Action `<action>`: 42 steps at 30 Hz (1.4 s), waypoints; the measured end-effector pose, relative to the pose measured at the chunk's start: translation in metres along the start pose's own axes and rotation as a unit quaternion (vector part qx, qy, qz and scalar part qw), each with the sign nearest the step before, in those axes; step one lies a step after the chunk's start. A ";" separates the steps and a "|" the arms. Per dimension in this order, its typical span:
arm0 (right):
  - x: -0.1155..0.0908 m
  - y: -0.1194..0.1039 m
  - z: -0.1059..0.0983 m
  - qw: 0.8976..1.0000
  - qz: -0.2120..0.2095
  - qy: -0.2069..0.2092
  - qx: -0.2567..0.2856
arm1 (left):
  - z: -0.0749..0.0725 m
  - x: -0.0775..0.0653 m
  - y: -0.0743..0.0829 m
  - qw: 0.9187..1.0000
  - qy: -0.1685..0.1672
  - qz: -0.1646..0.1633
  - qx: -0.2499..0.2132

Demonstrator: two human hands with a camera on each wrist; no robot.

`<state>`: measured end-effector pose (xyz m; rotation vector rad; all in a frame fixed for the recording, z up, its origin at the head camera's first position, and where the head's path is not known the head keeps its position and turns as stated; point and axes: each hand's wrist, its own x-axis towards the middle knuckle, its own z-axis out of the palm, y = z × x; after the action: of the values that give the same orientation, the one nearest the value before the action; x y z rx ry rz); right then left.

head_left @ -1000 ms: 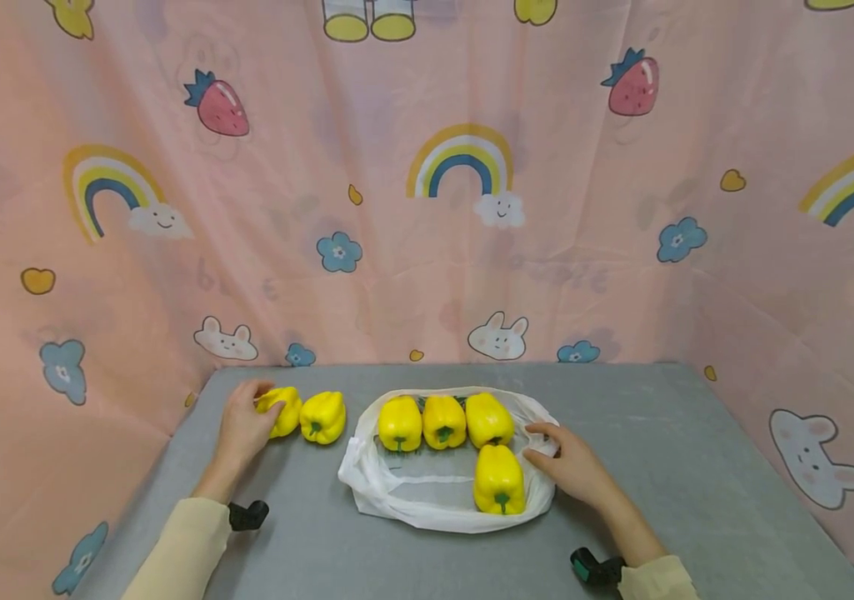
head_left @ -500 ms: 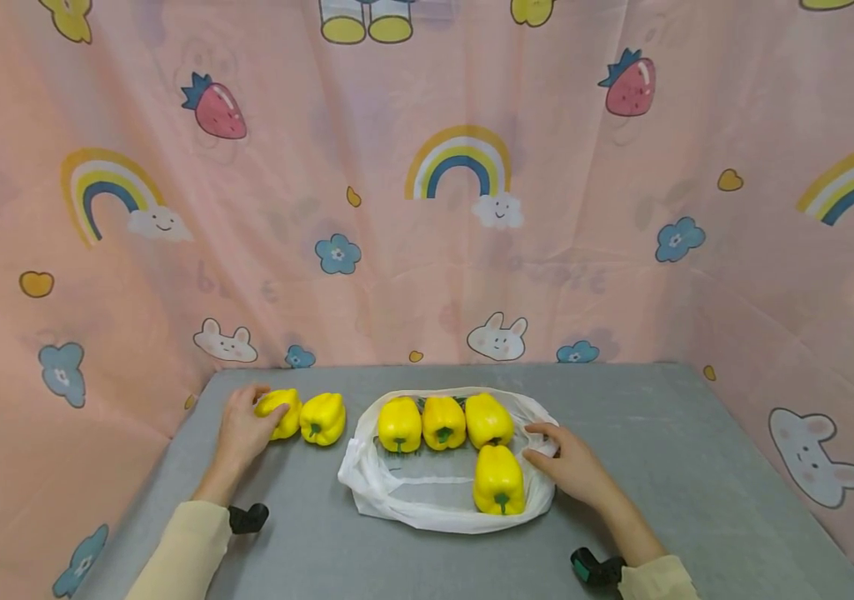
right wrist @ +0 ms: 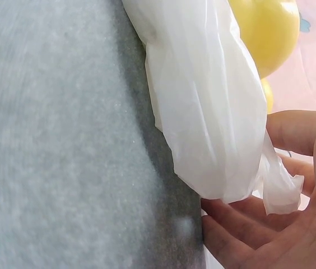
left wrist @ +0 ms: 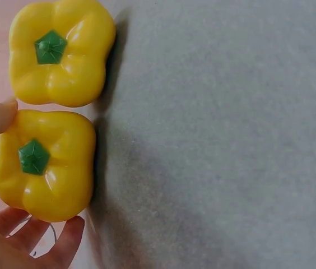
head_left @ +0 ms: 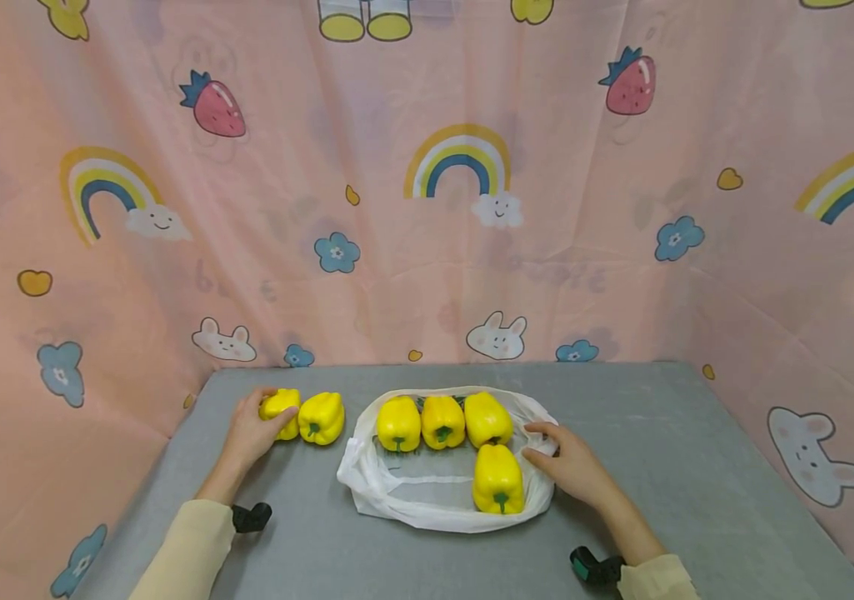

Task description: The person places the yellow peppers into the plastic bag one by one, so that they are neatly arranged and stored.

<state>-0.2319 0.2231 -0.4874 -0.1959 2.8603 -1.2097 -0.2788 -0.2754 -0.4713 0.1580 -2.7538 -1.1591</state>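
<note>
At the table's far left, my left hand [head_left: 250,433] grips a yellow bell pepper [head_left: 280,412]. In the left wrist view its thumb lies on one side of that pepper [left wrist: 46,190], and the fingers curl round the other. Close beside it sits a second yellow bell pepper [head_left: 322,418]. My right hand [head_left: 569,467] holds the right rim of a white plastic bag [head_left: 434,521], thumb inside and fingers outside. Within the open bag stand several yellow bell peppers [head_left: 498,479], three in a back row and one at front right.
A grey table [head_left: 666,467] carries everything. Behind it and at both sides hangs a pink printed curtain [head_left: 412,275]. Black wrist devices [head_left: 250,518] are on both arms. Between the loose peppers and the bag lies a narrow strip of tabletop.
My left hand has shifted slightly to the right and its thumb has moved lower across the pepper. The right hand and the bag stay where they were.
</note>
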 end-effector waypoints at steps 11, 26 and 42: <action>0.001 0.001 0.001 1.000 -0.005 0.003 0.000 | -0.004 -0.003 0.001 1.000 0.002 0.006 -0.007; 0.002 0.003 0.001 1.000 -0.001 -0.004 0.005 | -0.021 -0.008 0.013 0.999 0.010 0.031 0.000; 0.003 0.001 0.000 1.000 0.003 -0.007 -0.006 | -0.027 -0.013 0.036 0.996 0.035 0.087 0.004</action>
<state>-0.2345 0.2237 -0.4881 -0.1955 2.8548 -1.1854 -0.2630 -0.2671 -0.4283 -0.0397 -2.6498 -1.0772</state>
